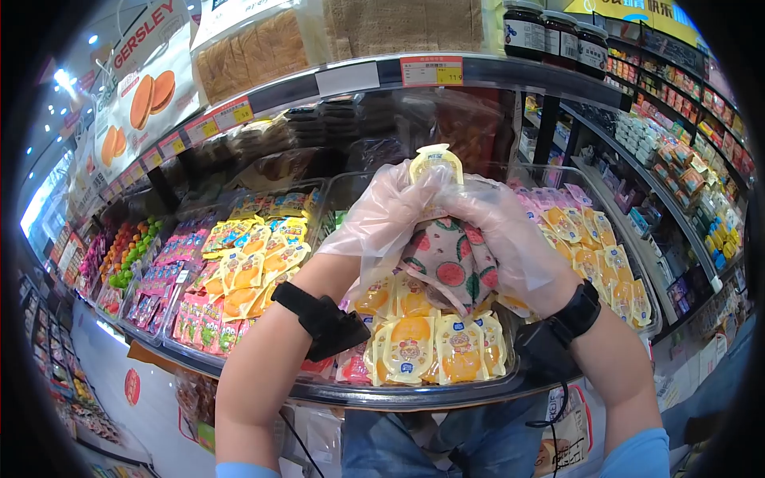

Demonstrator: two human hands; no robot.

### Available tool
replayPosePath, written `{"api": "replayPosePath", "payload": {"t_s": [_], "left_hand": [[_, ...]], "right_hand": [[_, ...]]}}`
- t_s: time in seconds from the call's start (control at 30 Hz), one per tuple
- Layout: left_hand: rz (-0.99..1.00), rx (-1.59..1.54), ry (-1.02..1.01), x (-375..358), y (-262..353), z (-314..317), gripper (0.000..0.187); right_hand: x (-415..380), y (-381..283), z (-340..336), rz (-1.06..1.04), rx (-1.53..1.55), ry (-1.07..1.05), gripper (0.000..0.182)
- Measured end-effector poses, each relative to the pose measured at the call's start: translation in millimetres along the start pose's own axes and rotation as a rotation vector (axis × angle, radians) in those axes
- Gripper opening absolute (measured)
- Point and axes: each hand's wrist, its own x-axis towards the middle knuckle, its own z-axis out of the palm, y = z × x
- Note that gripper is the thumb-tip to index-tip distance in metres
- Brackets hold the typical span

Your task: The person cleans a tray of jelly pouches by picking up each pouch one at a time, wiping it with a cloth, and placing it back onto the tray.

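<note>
Both my hands wear clear plastic gloves and meet above the display trays. A small yellow snack pouch (437, 163) stands upright between them, its top edge showing above my fingers. My left hand (392, 205) is closed on the pouch's lower part. A cloth printed with watermelons (451, 261) hangs below, gathered in my right hand (502, 219), which also comes up against the pouch. The exact finger positions are partly hidden. Beneath the cloth lie similar pouches with orange contents (409, 350) in a clear tray.
Trays of pink packets (209, 320) and yellow pouches (263, 259) stand to the left, more pouches (617, 271) to the right. An upper shelf (510, 73) with bread (251, 65) and dark jars (558, 36) crosses above. A cable (550, 422) hangs by my right wrist.
</note>
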Motion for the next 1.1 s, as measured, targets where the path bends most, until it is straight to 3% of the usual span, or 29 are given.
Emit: {"api": "replayPosePath", "payload": {"t_s": [0.07, 0.17, 0.23, 0.27, 0.33, 0.4, 0.47, 0.53, 0.6, 0.67, 0.7, 0.73, 0.77, 1.0, 1.07, 1.1], "left_hand": [[0.011, -0.098, 0.017, -2, 4, 6, 0.044], [0.137, 0.027, 0.096, 2, 4, 5, 0.038], [0.373, 0.258, 0.124, 6, 4, 5, 0.028], [0.371, 0.255, 0.124, 4, 4, 5, 0.028], [0.531, 0.7, 0.2, -3, 13, 11, 0.026], [0.608, 0.802, 0.019, -3, 14, 15, 0.037], [0.815, 1.051, -0.082, -3, 7, 14, 0.044], [0.748, 1.125, -0.102, -10, 9, 22, 0.045], [0.71, 1.202, -0.098, -11, 5, 20, 0.05], [0.688, 1.188, -0.087, -8, 4, 19, 0.049], [0.63, 1.206, -0.07, -7, 7, 18, 0.048], [0.572, 1.223, -0.053, -7, 9, 17, 0.048], [0.665, 1.303, -0.003, -6, 6, 15, 0.049], [0.78, 1.287, 0.084, -5, 3, 9, 0.048], [0.657, 1.247, 0.051, -7, 8, 0, 0.044], [0.623, 1.244, 0.057, -8, 10, -4, 0.033]], "right_hand": [[-2, -2, 2, -0.005, -0.029, 0.02, 0.023], [-3, -2, 1, 0.036, -0.001, -0.025, 0.022], [0, 3, -4, 0.083, 0.018, -0.006, 0.024], [-2, 3, -4, 0.086, 0.018, -0.004, 0.024], [-8, -5, 7, 0.038, 0.148, 0.03, 0.025], [-11, -7, -4, 0.042, 0.237, -0.066, 0.026], [-13, -6, -12, 0.048, 0.328, -0.163, 0.028], [-15, -1, -16, -0.309, -0.414, -0.077, 0.035], [-8, 0, -23, -0.418, -0.539, -0.075, 0.043], [-2, 9, -32, -0.868, -1.112, 0.148, 0.04], [0, 9, -31, -0.868, -1.112, 0.151, 0.04], [3, 9, -29, -0.639, -0.704, 0.054, 0.037], [5, 9, -27, -0.404, -0.298, -0.04, 0.034], [3, 8, -36, -0.089, -0.096, -0.067, 0.044], [1, 3, -30, -0.006, -0.091, -0.066, 0.041], [1, 1, -27, 0.019, -0.097, -0.064, 0.04]]}}
